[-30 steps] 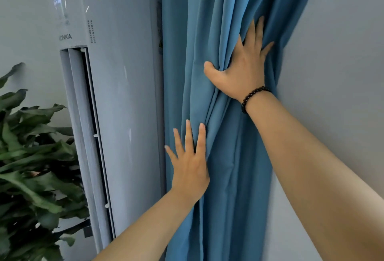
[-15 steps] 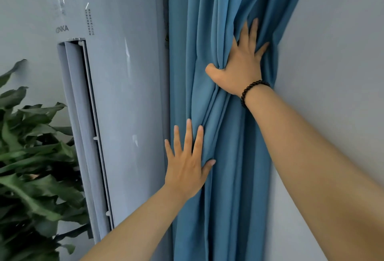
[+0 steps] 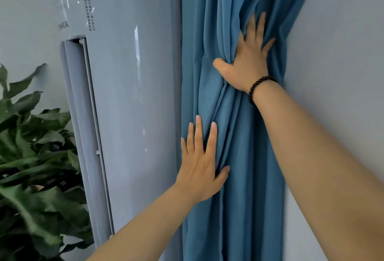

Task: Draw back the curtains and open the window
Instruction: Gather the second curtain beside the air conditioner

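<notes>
Already the blue curtain [image 3: 245,157] hung gathered into a tall narrow bundle, its folds running straight up and down between the standing air conditioner [image 3: 133,103] and the grey wall [image 3: 340,49]. The right hand [image 3: 247,63] lay higher, fingers [image 3: 260,26] spread flat into the pleats, thumb hooked round a fold. The left hand [image 3: 200,169] pressed lower, straight fingers against the bundle's left edge, holding nothing. No window showed; judging by the wall, it probably lay off to the right, nearer the right hand.
</notes>
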Action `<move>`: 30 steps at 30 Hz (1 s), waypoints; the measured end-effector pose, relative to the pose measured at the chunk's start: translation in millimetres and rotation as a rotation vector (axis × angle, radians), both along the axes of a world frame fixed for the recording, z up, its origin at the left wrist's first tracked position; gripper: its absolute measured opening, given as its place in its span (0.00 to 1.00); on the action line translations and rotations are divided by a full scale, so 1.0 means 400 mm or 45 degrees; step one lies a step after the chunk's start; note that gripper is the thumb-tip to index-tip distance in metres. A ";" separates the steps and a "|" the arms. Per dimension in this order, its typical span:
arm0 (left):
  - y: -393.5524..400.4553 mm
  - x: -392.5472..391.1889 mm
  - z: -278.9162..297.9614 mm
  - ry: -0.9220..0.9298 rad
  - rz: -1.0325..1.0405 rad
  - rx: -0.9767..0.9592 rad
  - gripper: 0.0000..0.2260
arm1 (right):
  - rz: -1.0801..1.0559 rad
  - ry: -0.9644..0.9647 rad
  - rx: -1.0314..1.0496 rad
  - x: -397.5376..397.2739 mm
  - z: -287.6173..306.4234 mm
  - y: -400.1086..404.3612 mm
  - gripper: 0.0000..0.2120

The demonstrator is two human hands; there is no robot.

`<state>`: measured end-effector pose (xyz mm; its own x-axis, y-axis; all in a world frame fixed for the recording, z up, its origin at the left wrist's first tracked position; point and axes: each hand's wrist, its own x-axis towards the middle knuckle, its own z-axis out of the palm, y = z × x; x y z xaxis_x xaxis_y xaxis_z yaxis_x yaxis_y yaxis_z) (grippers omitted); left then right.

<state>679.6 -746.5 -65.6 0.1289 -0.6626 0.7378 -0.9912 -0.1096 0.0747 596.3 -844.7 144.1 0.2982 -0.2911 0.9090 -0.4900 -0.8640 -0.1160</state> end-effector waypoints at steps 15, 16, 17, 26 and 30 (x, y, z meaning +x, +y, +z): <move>-0.200 0.110 -0.017 -0.007 0.114 -0.041 0.38 | 0.053 -0.024 0.046 0.136 -0.012 -0.158 0.42; -0.210 0.112 -0.020 -0.014 0.123 -0.042 0.38 | 0.047 -0.017 0.047 0.147 -0.012 -0.168 0.41; -0.226 0.120 -0.024 -0.022 0.130 -0.043 0.38 | 0.038 -0.013 0.049 0.162 -0.014 -0.184 0.40; -0.319 0.152 -0.035 0.048 0.200 -0.049 0.38 | 0.020 0.000 0.033 0.265 -0.013 -0.293 0.37; -0.353 0.157 -0.035 0.108 0.188 -0.037 0.37 | 0.027 0.004 0.037 0.292 -0.005 -0.323 0.37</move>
